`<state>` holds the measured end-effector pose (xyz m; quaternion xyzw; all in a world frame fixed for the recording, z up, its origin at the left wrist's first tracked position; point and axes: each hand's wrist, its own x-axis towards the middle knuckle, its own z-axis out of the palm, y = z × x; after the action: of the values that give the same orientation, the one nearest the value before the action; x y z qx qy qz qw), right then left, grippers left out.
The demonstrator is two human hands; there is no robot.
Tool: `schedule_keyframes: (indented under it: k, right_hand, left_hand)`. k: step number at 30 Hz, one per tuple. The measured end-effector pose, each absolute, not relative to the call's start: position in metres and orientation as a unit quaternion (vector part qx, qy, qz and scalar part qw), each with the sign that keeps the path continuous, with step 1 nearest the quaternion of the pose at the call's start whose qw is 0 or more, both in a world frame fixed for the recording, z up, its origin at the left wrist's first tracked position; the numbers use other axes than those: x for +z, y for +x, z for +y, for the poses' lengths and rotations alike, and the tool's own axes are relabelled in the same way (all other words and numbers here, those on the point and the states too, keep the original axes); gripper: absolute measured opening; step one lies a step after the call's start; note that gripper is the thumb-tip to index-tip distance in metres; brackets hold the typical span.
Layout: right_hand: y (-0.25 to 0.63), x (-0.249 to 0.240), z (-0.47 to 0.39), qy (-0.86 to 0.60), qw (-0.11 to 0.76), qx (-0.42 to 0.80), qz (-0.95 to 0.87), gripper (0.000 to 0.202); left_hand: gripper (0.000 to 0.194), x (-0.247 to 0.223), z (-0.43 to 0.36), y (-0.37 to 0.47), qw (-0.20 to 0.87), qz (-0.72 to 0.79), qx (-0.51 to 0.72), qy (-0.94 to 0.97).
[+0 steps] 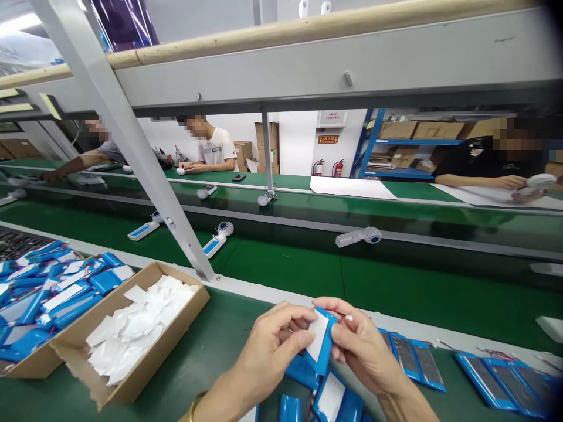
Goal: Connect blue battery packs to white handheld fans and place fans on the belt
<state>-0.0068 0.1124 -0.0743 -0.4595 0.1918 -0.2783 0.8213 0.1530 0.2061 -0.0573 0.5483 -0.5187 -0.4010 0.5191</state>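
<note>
Both hands hold one blue battery pack with a white patch on its face, tilted above the bench. My left hand pinches its left side, thumb on the white patch. My right hand grips its right upper edge, with a small white connector by the fingers. Below the hands lie several blue packs, some with white patches. To the right, packs with grey faces lie in rows with thin wires.
An open cardboard box of white paper pieces stands left, beside a box heaped with blue packs. A slanted metal post rises before a green conveyor carrying white devices. Several people sit beyond it.
</note>
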Motion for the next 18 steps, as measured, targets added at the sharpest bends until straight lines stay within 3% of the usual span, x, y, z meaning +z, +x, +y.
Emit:
schedule_keyframes:
  k: [5,12,18]
  right_hand:
    - [-0.004,-0.085,0.111,-0.491,0.81,-0.269,0.178,0.043]
    - [-0.006,-0.095,0.111,-0.531,0.803,-0.226,0.152,0.042]
    - [-0.002,-0.103,0.114,-0.503,0.826,-0.21,0.147,0.04]
  left_hand:
    - [0.014,-0.051,0.203,0.153,0.461,-0.598,-0.27,0.597]
    - [0.003,-0.047,0.193,0.161,0.414,-0.634,-0.301,0.579]
    - [0.007,-0.046,0.193,0.166,0.397,-0.643,-0.311,0.577]
